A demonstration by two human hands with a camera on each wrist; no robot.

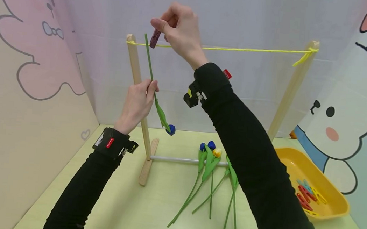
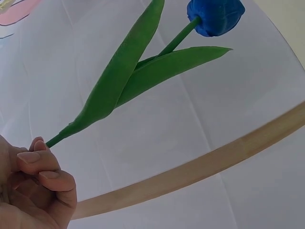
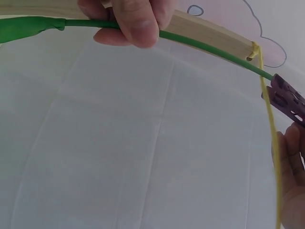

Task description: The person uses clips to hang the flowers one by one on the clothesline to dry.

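Observation:
My left hand [image 1: 138, 103] pinches the green stem of a blue tulip [image 1: 171, 130], which hangs head down at the left end of a yellow string [image 1: 238, 49]. In the left wrist view the tulip's leaves [image 2: 124, 76] and blue bloom [image 2: 217, 16] stick out past the fingers. Above the string, my right hand [image 1: 183, 30] holds a dark purple clothespin [image 1: 154, 39] between thumb and fingers, its jaws pointing down. The right wrist view shows the clothespin [image 3: 286, 98] right at the stem's end and the string.
Two wooden posts [image 1: 290, 91] carry the string, joined low down by a grey bar [image 1: 174, 159]. Several tulips, blue and yellow [image 1: 217, 153], lie on the table [image 1: 109, 197]. A yellow tray [image 1: 339, 204] at the right holds several red, blue and yellow clothespins [image 1: 306, 193].

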